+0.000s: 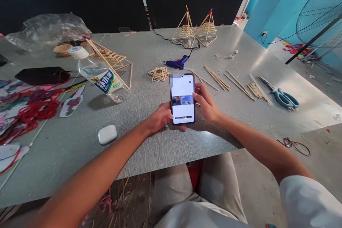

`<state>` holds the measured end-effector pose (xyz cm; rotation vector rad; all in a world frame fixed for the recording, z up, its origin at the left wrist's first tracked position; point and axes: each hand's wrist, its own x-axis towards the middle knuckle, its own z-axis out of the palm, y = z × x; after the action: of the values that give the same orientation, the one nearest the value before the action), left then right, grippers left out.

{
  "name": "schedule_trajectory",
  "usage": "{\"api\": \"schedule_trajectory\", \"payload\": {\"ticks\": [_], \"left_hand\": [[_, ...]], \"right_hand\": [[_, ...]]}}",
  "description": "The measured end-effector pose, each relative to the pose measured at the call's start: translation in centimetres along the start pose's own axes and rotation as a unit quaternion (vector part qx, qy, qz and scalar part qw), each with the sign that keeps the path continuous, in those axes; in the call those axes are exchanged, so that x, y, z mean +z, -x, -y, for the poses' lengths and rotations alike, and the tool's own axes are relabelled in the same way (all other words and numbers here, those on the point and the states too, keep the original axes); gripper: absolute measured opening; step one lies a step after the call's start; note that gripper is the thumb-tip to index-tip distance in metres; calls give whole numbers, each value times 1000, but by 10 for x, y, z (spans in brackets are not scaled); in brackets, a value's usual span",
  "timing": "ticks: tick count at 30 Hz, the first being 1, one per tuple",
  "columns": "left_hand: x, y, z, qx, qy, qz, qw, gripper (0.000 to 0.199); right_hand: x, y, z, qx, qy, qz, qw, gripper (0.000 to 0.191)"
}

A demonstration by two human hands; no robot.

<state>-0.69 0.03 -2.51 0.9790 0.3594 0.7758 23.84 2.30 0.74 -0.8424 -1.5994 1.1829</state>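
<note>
The left hand (159,117) and right hand (207,102) are closed around the edges of a lit phone (182,100), held upright over the near middle of the gray surface (149,142); the blue glue gun (177,62) and a stick star (159,74) lie just beyond it. Scissors (283,96) rest to the right; a plastic bottle (103,78) stands left, tilted in view.
</note>
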Motion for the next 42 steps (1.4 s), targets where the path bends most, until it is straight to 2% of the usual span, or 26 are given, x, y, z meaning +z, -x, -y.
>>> {"api": "schedule_trajectory", "payload": {"ticks": [6,28,42], "left_hand": [[-1,2,0,-6,6,-11,1000,62],[6,1,-4,-12,16,-14,1000,59],[7,0,-6,-15,14,-24,999,58]], "right_hand": [[-1,-2,-1,17,13,-12,1000,42],[0,-2,-4,-1,30,-26,999,38],[0,-2,-2,13,19,-13,1000,41]]}}
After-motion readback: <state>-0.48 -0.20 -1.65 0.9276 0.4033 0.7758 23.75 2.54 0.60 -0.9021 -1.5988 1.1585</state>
